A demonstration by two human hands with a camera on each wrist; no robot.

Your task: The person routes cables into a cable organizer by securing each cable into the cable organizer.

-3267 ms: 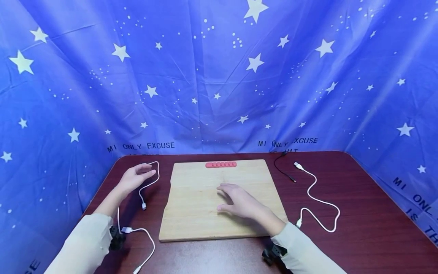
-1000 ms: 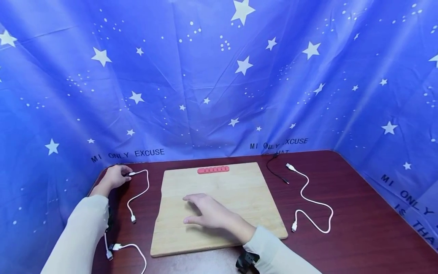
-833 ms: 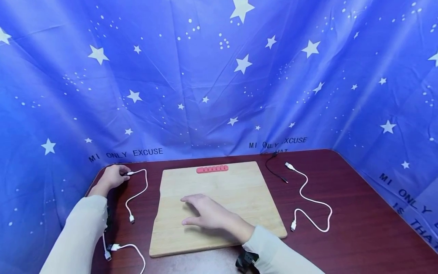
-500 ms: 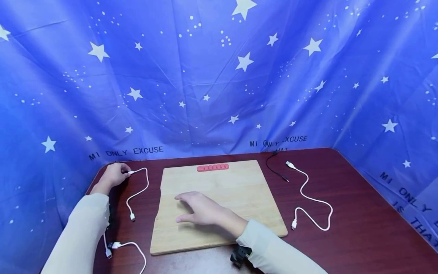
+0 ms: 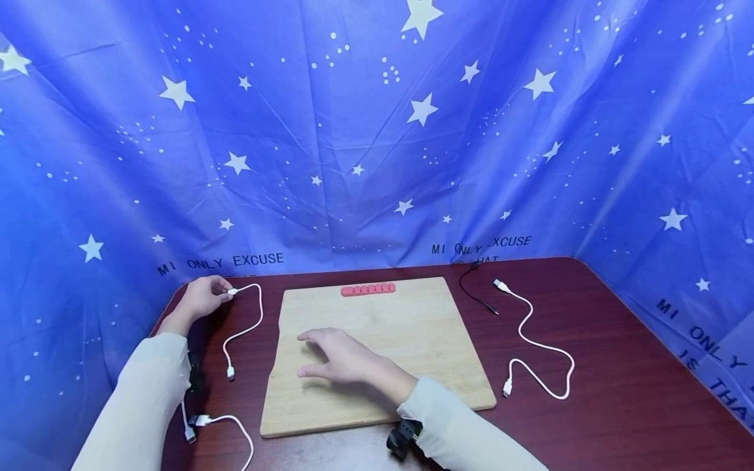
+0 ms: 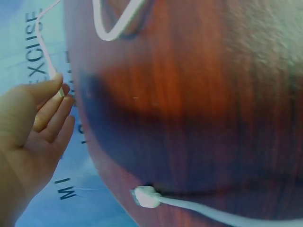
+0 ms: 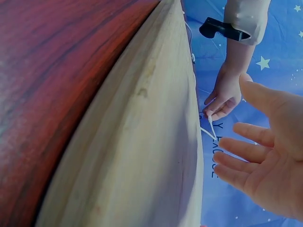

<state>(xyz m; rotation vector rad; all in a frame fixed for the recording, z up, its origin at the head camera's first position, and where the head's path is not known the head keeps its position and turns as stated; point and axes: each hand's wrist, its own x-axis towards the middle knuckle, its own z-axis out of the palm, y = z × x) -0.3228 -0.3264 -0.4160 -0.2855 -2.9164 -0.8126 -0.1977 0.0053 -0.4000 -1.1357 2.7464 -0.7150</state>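
Note:
At the table's far left corner, my left hand (image 5: 203, 297) pinches the end plug of a white USB cable (image 5: 261, 311) between thumb and fingers. The left wrist view shows the metal tip of that plug (image 6: 61, 92) poking out past the thumb. From there the cable curves toward the near side, its other plug (image 5: 231, 373) lower down by the board. My right hand (image 5: 341, 356) hovers over the left half of a wooden board (image 5: 418, 353), fingers spread and holding nothing. A red cable clip strip (image 5: 368, 289) with a row of slots sits along the board's far edge.
Right of the board lie a short black cable (image 5: 474, 294) and a winding white cable (image 5: 554, 347). More white cable ends (image 5: 203, 420) lie near the front left, partly under my left forearm. A blue star-print curtain (image 5: 330, 131) hangs around the dark red table (image 5: 612, 340).
My left hand went to the far left corner, took hold of the white cable's plug, and has just raised it slightly rightward. My right hand has drifted left over the board.

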